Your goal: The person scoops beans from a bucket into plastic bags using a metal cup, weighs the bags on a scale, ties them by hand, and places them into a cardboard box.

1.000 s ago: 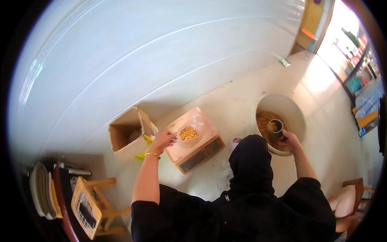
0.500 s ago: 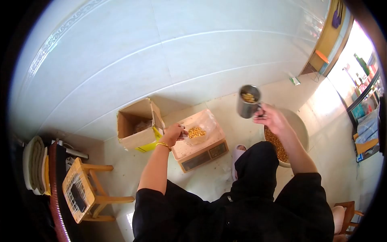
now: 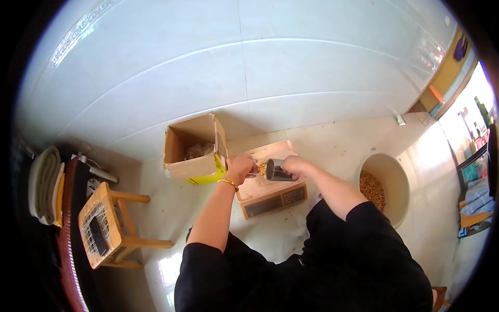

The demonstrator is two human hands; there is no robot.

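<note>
My right hand (image 3: 296, 165) is closed on a metal mug (image 3: 277, 171), which lies tipped on its side with its mouth facing left. Yellow corn kernels (image 3: 262, 169) show at the mouth, over a clear plastic bag mostly hidden by my hands. The fingers of my left hand (image 3: 241, 168) pinch the left edge of that bag. Underneath is an orange weighing scale (image 3: 273, 199) with a flat tray. A large pale bucket (image 3: 397, 192) holding more kernels stands on the floor to the right.
An open cardboard box (image 3: 189, 169) stands left of the scale, with clear plastic inside. At the left is a wooden stool (image 3: 117, 226) with a dark phone-like object on its seat. A tiled wall (image 3: 208, 73) rises behind. Shelves with goods (image 3: 475, 197) line the right side.
My right hand has brought the mug left and down from beside the bucket to the bag, tipping it from upright onto its side. My left hand stays at the bag. The view has shifted.
</note>
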